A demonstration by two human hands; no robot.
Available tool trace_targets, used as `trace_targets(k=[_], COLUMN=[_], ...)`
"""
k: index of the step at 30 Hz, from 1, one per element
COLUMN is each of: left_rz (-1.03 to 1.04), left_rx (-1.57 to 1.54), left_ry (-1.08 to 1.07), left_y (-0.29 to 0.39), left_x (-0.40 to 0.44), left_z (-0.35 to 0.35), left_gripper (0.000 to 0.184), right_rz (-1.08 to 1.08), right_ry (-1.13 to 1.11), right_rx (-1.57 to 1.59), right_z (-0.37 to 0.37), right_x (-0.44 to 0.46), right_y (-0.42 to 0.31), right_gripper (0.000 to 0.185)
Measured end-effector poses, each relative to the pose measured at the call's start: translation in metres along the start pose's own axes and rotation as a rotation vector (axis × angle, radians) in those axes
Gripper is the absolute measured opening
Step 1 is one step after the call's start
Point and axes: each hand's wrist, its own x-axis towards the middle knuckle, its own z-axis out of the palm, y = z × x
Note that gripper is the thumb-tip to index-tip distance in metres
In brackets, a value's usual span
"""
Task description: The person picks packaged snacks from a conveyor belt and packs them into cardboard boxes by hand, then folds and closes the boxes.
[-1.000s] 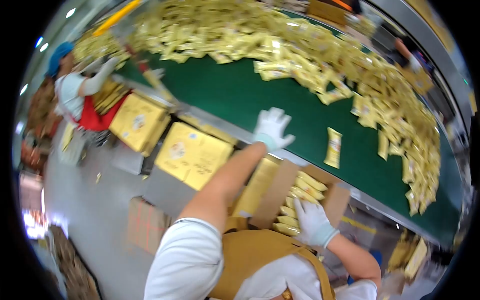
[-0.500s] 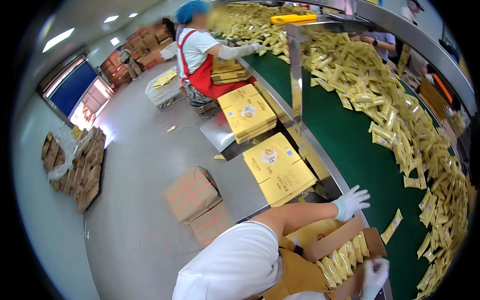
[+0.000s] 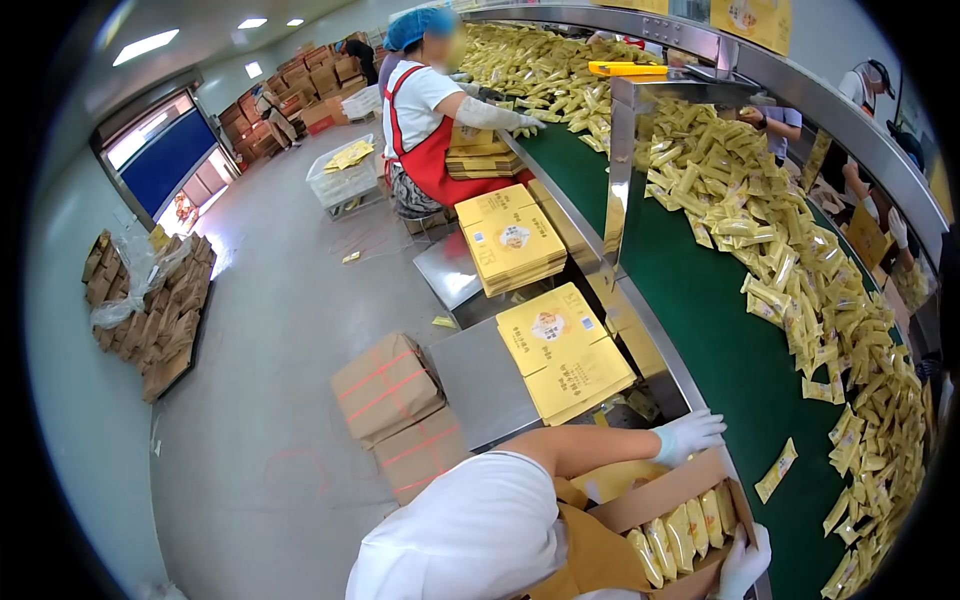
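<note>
A brown open carton lies in front of me, with a row of yellow wrapped packets standing in it. My left hand, in a white glove, is at the carton's far side by the conveyor's metal rim. Its fingers are stretched out and hold nothing I can see. At the carton's near right end is my right hand, also gloved, its fingers curled over the carton's edge. One loose packet rests on the green belt just beyond the carton.
Wrapped packets pile along the belt's far side. Flat yellow cartons are stacked on a metal table; brown parcels sit on the floor. A co-worker in a red apron sits farther up the belt. A metal post rises beside it.
My left hand has lowered toward the carton, its fingers closer together. My right hand has come onto the carton's edge. The view has shifted slightly.
</note>
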Motion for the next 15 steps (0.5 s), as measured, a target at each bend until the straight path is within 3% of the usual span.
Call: trace_targets(k=[1,4,5,8,9,10,12,13,15], left_rz=[-0.028,-0.088,-0.126,-0.260,-0.376,-0.489,-0.474,-0.453,-0.586], left_rx=[-0.004,-0.133,-0.157,-0.324,-0.366,-0.407,-0.600,-0.699,-0.979], left_ry=[-0.017,0.067,0.068,0.039,-0.167,-0.376,-0.236,-0.173,-0.149], left_y=[0.013,0.034,0.034,0.036,0.054,0.070,0.084,0.089,0.105], left_x=[-0.009,-0.039,-0.050,-0.081,-0.078,-0.076,-0.087,-0.087,-0.069], left_z=[-0.013,-0.013,-0.001,0.037,0.019,0.003,0.026,0.035,0.018], left_gripper=[0.069,0.071,0.072,0.077,0.091,0.105,0.125,0.136,0.145], right_rz=[-0.174,-0.160,-0.092,0.128,0.196,0.388,0.776,0.719,0.389], right_ry=[0.164,0.242,0.320,0.468,0.490,0.370,0.120,0.080,0.287], right_rx=[0.037,-0.101,-0.004,-0.211,-0.205,-0.302,-0.492,-0.609,-0.170], right_z=[0.002,-0.037,-0.034,-0.039,-0.045,-0.049,-0.056,-0.055,-0.032], right_x=[-0.007,-0.018,-0.019,-0.012,-0.006,0.005,0.019,0.024,0.024], right_y=[-0.003,-0.051,-0.040,-0.015,-0.037,-0.046,-0.057,-0.059,0.030], right_gripper=[0.024,0.013,0.015,0.033,0.045,0.047,0.050,0.048,0.034])
